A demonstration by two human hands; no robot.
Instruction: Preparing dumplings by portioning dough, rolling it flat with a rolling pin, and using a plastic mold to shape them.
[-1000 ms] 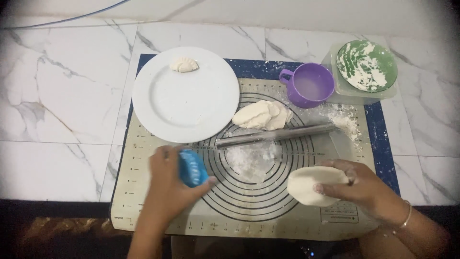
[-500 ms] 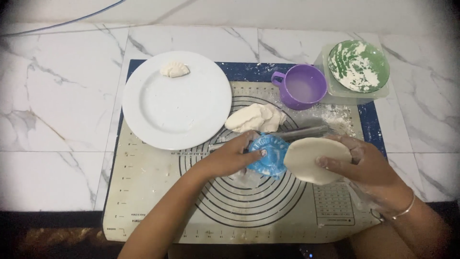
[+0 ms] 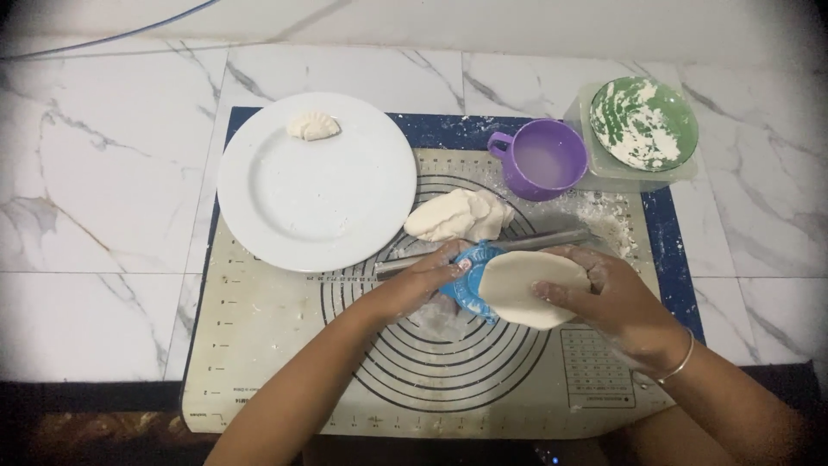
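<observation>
Item: left hand (image 3: pixel 423 280) gripped blue dumpling press (image 3: pixel 470 289); right hand (image 3: pixel 604 298) held dough round (image 3: pixel 526 289) against it (rolling pin (image 3: pixel 517 243) just beyond). Step judged: loading; centring needed.

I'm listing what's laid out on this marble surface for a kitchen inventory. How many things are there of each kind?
Plates: 1, white plate
Cups: 1, purple cup
Bowls: 1, green bowl
Clear tubs: 1, clear tub
Mats: 1, baking mat
Rolling pins: 1, rolling pin
Blue moulds: 1, blue mould
Dough pieces: 3, dumpling, dough lump, dough round
Total: 10
</observation>
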